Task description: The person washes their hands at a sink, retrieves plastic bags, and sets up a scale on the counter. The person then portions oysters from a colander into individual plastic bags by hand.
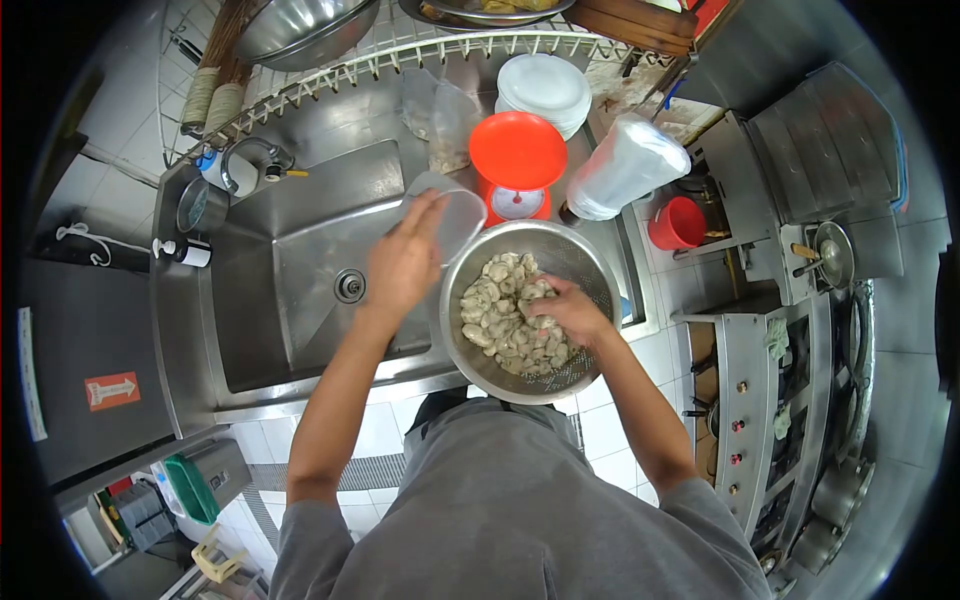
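Note:
My left hand [402,262] grips a translucent plastic container [460,222], held tilted between the sink and a red kitchen scale [517,165]. A large perforated metal colander [462,352] stands in front of my body at the sink's right side. Inside it lies a heap of grey-white shucked oysters [495,312]. My right hand [572,312] reaches into the colander from the right, its fingers curled around some oysters. Those fingertips are partly hidden among the pieces.
Left of the colander is a steel sink basin [300,330] with a faucet [250,160]. Behind stand stacked white plates [543,92], a clear plastic bag [450,125] and a plastic-wrapped bundle [628,170]. A red bucket [677,223] and a stove [740,410] are at right.

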Demonstrator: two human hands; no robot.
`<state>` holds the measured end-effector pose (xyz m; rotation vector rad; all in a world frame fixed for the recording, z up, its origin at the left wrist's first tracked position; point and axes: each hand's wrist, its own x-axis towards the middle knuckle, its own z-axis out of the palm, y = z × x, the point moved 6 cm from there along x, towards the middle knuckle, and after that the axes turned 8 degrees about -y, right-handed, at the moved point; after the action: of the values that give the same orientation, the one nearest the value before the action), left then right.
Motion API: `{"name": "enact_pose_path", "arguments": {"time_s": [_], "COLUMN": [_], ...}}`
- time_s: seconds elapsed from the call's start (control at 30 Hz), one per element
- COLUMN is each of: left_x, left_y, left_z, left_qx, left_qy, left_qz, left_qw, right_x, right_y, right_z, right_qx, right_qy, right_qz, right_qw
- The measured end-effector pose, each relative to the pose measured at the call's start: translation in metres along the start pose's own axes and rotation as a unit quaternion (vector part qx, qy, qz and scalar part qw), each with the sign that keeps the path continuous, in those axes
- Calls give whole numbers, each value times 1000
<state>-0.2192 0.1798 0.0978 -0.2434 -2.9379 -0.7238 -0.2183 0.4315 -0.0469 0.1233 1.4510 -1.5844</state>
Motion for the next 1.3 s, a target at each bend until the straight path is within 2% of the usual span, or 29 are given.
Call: {"name": "enact_pose_path", "arguments": {"time_s": [0.1, 0.17, 0.23, 0.3, 0.37, 0.47, 0.5, 0.53, 0.6, 0.67, 0.73, 0.8, 0.93, 1.0, 1.13, 1.2, 1.23, 1.27, 1.3], "left_x": [7, 13, 18, 22, 21, 17, 15, 12, 9, 6, 0, 0, 7, 11, 14, 11, 10, 9, 9], "left_y": [24, 31, 38, 43, 45, 52, 54, 57, 47, 37, 28, 23, 14, 7, -7, -16, -16, -17, -18], "left_z": [15, 28, 33, 40, 43, 39, 36, 30, 20, 7, 3, -1, -3, -5, -2, 2, 0, -2, -3], "left_qx": [0, -17, -35, -34, -63, -117, -143, -143, -278, -280, -284, -221, -214, -219, -215, -212, -214, -227, -239], "left_qy": [2, -6, -14, -74, -61, -44, -40, -40, -68, -67, -69, -60, -39, -42, -34, 4, 2, -4, -10], "left_qz": [36, 46, 56, 48, 68, 101, 115, 115, 43, 24, -1, -9, -29, -45, -45, -39, -39, -55, -71], "left_qw": [999, 999, 998, 996, 994, 987, 982, 982, 957, 957, 956, 973, 976, 974, 975, 977, 976, 972, 968], "right_x": [-18, -32, -45, -59, -69, -65, -51, -41, -21, -6, 8, 18, 12, 2, -11, -33, -36, -36, -34], "right_y": [-15, -33, -53, -75, -99, -128, -126, -126, -129, -127, -123, -132, -151, -162, -165, -169, -160, -147, -133], "right_z": [-9, -4, 4, 13, 32, 57, 59, 62, 69, 79, 84, 96, 107, 103, 90, 85, 73, 54, 39], "right_qx": [-52, -148, -187, -225, -188, -131, -76, -77, 37, 58, 132, 136, 144, 72, 39, -93, -92, -298, -489], "right_qy": [18, -10, -25, -40, -100, -138, -173, -173, -166, -168, -124, -126, -118, -77, -69, -108, -106, -32, 44], "right_qz": [-2, 0, 3, 6, -34, -75, -71, -71, -78, -90, -68, -69, -85, -86, -102, -145, -142, -155, -160], "right_qw": [998, 989, 982, 974, 977, 979, 979, 979, 982, 980, 981, 980, 979, 991, 992, 979, 980, 941, 856]}}
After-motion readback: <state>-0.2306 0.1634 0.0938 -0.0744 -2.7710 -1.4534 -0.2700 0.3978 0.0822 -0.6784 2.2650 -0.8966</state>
